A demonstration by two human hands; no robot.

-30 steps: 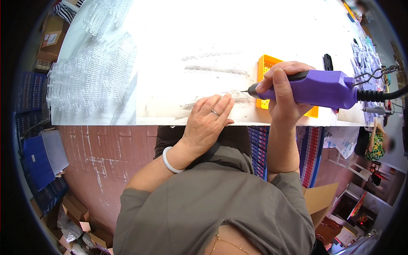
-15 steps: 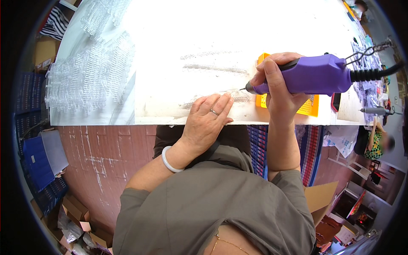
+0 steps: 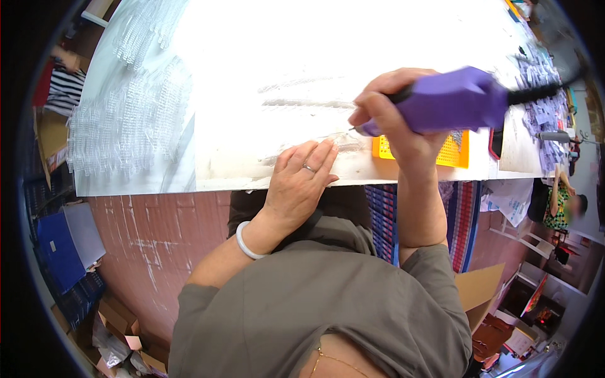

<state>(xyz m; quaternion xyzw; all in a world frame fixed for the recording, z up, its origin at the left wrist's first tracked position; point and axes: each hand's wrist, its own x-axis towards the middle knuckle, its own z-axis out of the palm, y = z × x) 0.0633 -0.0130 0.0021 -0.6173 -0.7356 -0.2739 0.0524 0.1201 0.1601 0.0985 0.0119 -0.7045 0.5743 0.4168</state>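
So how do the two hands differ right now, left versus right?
The left hand lies flat, fingers spread, pressing on the white table; the right hand is raised and curled around a purple power tool. The left holds nothing and wears a ring; the right shows none. Both are at the table's near edge.

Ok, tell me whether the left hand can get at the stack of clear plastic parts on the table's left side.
Probably yes: the left hand lies flat and empty at the table's near edge, and bare tabletop separates it from the clear plastic parts.

This looks like a small workshop. Piles of clear plastic parts (image 3: pixel 126 120) fill the white table (image 3: pixel 252 63) (it is very bright). Cardboard boxes (image 3: pixel 120 327) sit on the floor.
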